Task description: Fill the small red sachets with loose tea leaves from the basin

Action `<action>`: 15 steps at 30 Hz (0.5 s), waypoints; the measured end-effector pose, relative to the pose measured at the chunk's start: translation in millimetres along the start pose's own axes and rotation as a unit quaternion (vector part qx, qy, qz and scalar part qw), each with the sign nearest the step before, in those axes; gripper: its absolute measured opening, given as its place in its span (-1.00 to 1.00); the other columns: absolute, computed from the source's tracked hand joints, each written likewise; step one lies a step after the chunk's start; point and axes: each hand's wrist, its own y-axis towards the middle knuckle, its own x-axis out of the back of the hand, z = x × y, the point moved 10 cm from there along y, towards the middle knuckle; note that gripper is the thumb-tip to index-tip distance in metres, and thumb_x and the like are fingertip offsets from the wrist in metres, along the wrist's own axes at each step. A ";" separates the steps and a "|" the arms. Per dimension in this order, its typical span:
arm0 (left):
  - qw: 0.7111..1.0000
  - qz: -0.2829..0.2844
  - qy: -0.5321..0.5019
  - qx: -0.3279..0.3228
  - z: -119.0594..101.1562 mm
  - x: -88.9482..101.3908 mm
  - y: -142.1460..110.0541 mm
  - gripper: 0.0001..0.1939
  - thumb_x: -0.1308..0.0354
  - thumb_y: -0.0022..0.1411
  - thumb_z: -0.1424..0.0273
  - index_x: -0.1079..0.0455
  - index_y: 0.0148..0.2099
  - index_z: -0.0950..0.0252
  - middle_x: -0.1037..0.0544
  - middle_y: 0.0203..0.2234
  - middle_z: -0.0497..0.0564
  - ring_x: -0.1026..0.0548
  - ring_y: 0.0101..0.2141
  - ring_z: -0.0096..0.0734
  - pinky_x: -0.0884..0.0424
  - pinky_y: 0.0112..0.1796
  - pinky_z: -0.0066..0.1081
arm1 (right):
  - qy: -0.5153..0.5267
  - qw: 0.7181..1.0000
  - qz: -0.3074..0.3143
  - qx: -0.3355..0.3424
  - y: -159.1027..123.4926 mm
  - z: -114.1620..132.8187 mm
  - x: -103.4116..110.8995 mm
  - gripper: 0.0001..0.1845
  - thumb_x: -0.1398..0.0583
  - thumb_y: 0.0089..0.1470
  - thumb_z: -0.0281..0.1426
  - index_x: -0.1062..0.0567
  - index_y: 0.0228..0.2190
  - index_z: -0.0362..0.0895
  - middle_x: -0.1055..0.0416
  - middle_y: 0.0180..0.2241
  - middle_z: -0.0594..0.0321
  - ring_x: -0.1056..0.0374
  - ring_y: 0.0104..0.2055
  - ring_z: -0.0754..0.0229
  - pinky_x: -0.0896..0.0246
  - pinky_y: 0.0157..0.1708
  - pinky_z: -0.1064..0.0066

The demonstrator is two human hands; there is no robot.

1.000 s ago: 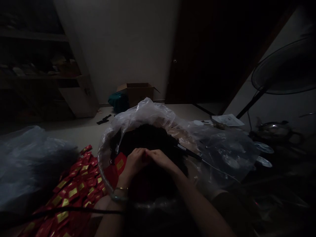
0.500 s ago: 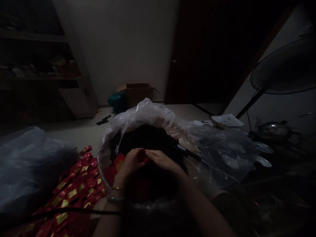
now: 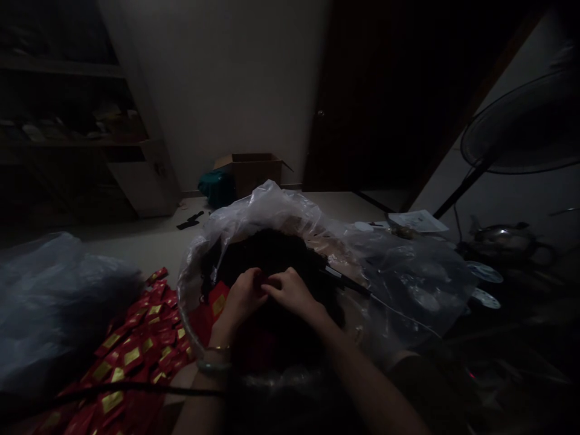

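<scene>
From here the left hand (image 3: 243, 296) looks curled round a red packet (image 3: 258, 280), just left of the nearly closed right hand (image 3: 292, 291). Can't tell if that one's pinching; long axis is lost in the dark.

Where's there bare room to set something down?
Bare floor shows between the cabinet, the cloudy plastic bag and the lined container. A narrower strip runs between container and dark door. Crowded: red packets at left, plastic sheeting at right, and inside the container, left hand and right hand over a dark heap.
</scene>
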 end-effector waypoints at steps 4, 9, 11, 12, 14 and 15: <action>0.998 0.019 0.065 -0.005 -5.7 -8.1 0.4 -0.73 -0.14 0.03 0.56 -0.32 -0.17 0.30 -0.50 -0.27 0.09 -0.47 -0.26 -0.24 -0.41 -0.23 -0.27 | -0.111 0.993 0.025 -0.039 6.3 3.4 -18.0 -0.78 -0.13 0.09 -0.38 -0.57 -0.31 -0.16 -0.53 -0.31 0.00 -0.33 -0.14 -0.02 -0.15 -0.22 0.29; 0.997 0.030 0.066 0.018 -0.8 -11.3 0.6 -0.75 -0.11 0.06 0.56 -0.32 -0.16 0.29 -0.51 -0.25 0.10 -0.48 -0.24 -0.26 -0.40 -0.23 -0.30 | -0.054 0.997 0.010 -0.060 12.8 -1.9 -26.3 -0.76 -0.05 0.13 -0.43 -0.50 -0.26 -0.14 -0.53 -0.26 0.07 -0.42 -0.22 0.09 -0.14 -0.23 0.35; 0.998 0.037 0.052 0.022 2.2 -12.5 0.3 -0.75 -0.13 0.06 0.55 -0.32 -0.16 0.29 -0.51 -0.25 0.09 -0.48 -0.25 -0.27 -0.40 -0.23 -0.31 | -0.023 0.998 0.002 -0.060 12.9 -4.7 -28.4 -0.78 -0.05 0.13 -0.44 -0.47 -0.23 -0.15 -0.53 -0.27 0.09 -0.42 -0.22 0.12 -0.13 -0.14 0.33; 0.998 0.038 0.047 0.021 3.4 -12.5 0.1 -0.75 -0.14 0.05 0.55 -0.33 -0.16 0.29 -0.51 -0.26 0.09 -0.48 -0.26 -0.27 -0.40 -0.24 -0.31 | -0.008 0.998 0.002 -0.058 13.1 -5.8 -29.6 -0.78 -0.05 0.13 -0.45 -0.46 -0.23 -0.15 -0.53 -0.28 0.12 -0.42 -0.21 0.14 -0.09 -0.07 0.30; 0.999 0.035 0.035 0.015 4.5 -11.2 -0.3 -0.73 -0.16 0.03 0.55 -0.33 -0.16 0.28 -0.51 -0.26 0.08 -0.48 -0.26 -0.28 -0.40 -0.23 -0.31 | 0.025 0.998 0.006 -0.055 13.9 -8.0 -31.3 -0.78 -0.04 0.15 -0.46 -0.45 -0.22 -0.13 -0.54 -0.30 0.17 -0.42 -0.20 0.18 0.06 0.10 0.21; 0.999 0.031 0.024 0.011 4.8 -10.1 -0.5 -0.71 -0.17 0.01 0.55 -0.34 -0.16 0.28 -0.51 -0.27 0.07 -0.48 -0.26 -0.29 -0.41 -0.23 -0.31 | 0.043 0.998 0.012 -0.054 14.5 -8.6 -32.2 -0.78 -0.03 0.16 -0.45 -0.45 -0.21 -0.13 -0.54 -0.29 0.19 -0.42 -0.19 0.19 0.16 0.15 0.15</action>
